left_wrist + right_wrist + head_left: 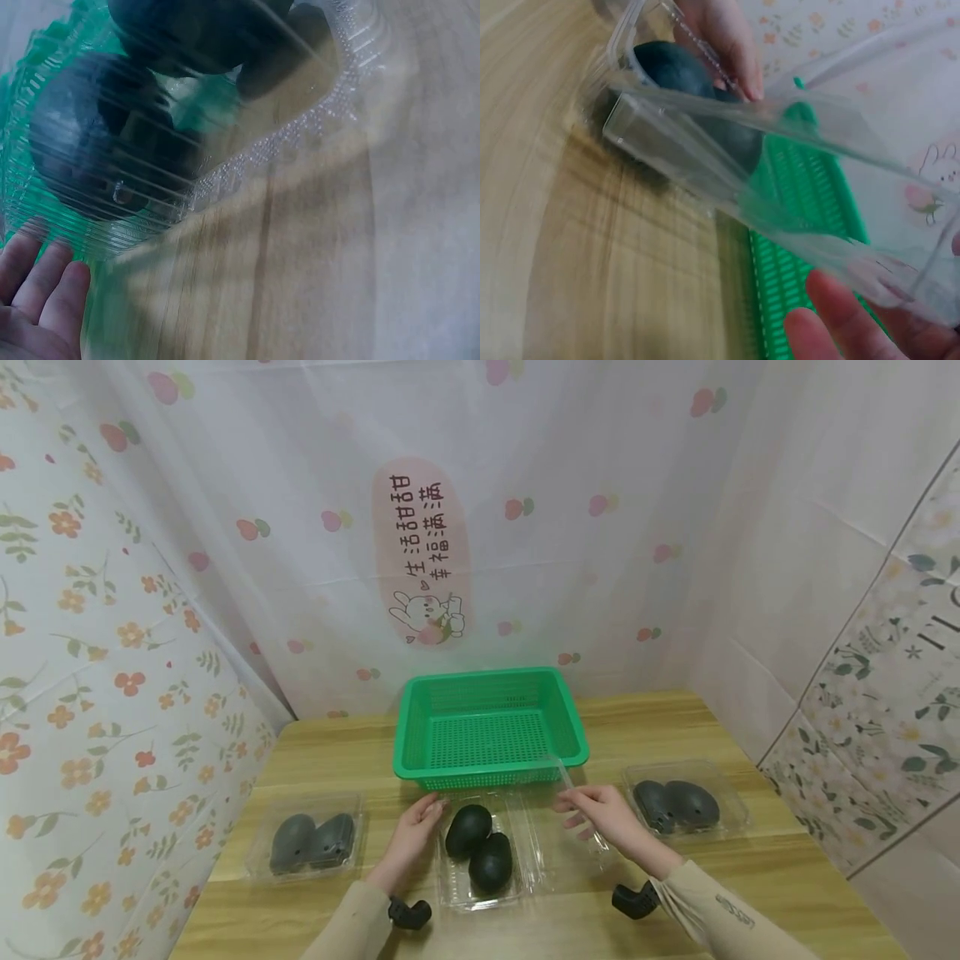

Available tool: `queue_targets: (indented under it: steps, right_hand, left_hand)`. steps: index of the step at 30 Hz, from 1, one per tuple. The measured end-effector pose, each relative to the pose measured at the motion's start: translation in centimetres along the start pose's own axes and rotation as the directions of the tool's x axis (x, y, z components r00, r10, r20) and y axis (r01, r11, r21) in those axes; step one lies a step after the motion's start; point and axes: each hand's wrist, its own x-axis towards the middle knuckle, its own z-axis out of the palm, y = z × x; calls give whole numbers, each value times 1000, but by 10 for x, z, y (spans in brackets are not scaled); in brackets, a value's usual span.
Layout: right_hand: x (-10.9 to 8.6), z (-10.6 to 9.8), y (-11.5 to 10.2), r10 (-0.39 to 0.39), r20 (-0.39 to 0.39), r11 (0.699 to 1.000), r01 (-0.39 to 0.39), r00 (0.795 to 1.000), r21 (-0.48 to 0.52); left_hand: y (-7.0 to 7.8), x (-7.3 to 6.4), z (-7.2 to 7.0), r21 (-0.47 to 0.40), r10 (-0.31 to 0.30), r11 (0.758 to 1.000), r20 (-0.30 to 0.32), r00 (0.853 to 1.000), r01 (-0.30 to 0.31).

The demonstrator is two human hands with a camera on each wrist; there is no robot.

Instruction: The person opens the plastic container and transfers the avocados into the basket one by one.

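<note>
Wood-grain table (562,927) | clear ribbed clamshell (480,904), two glossy dark ovoids (491,864) | right hand (606,817) pinches lid (682,146) | left hand (414,833) straight-fingered

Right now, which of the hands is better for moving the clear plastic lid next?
Probably the right hand: it holds the raised lid. The left hand is across the clear rectangular plastic container, past two dark oval fruits.

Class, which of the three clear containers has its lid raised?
The middle container: its lid is raised in the right hand; the left container and right container are closed.
</note>
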Motion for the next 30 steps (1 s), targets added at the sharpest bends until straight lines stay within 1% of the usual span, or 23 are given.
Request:
queue_targets:
  steps: [4, 7, 8, 11, 13, 14, 15, 18, 19, 22, 25, 27, 30]
  right_hand:
    - [-5, -4, 8, 39, -38, 999, -39, 999, 3]
    - [-7, -8, 14, 64, -69, 998, -62, 996, 21]
    - [-7, -9, 16, 73, -82, 997, -71, 994, 28]
    - [-8, -11, 22, 91, -117, 996, -90, 989, 10]
    - [-8, -13, 27, 104, -142, 994, -107, 984, -14]
    - [-8, -13, 29, 107, -157, 993, -112, 982, -28]
    - [-8, -13, 32, 109, -169, 992, -118, 980, -42]
    - [-9, -13, 39, 115, -188, 989, -130, 975, -67]
    - [-9, -13, 42, 117, -190, 988, -134, 975, -78]
    - [-10, -13, 49, 119, -196, 982, -144, 973, -120]
    - [-10, -13, 55, 113, -220, 971, -154, 969, -181]
    - [-9, -13, 57, 96, -230, 962, -150, 968, -227]
    - [-9, -13, 60, 64, -225, 950, -128, 972, -284]
  left_hand:
    - [-4, 3, 0, -12, 16, 1000, 5, 1000, -16]
    - [-8, 4, 0, -21, 97, 995, 18, 995, -97]
    - [-13, 6, -2, -47, 152, 987, 31, 988, -151]
    - [-13, 7, -3, -57, 227, 973, 35, 973, -225]
    - [-11, 8, -2, -57, 214, 975, 24, 976, -213]
    - [-10, 9, -2, -53, 198, 979, 18, 980, -196]
    - [-5, 8, 0, -32, 152, 988, 4, 988, -152]
    - [-3, 12, 1, -21, 99, 995, -6, 995, -99]
    - [-2, 12, 1, -17, 95, 995, -3, 995, -95]
    - [-2, 13, 1, -41, 72, 997, -2, 997, -72]
    - [-4, 12, 1, -51, 60, 997, -3, 998, -61]
    - [-3, 12, 1, -49, 67, 997, -7, 998, -67]
    - [-2, 11, 2, -36, 84, 996, -19, 996, -85]
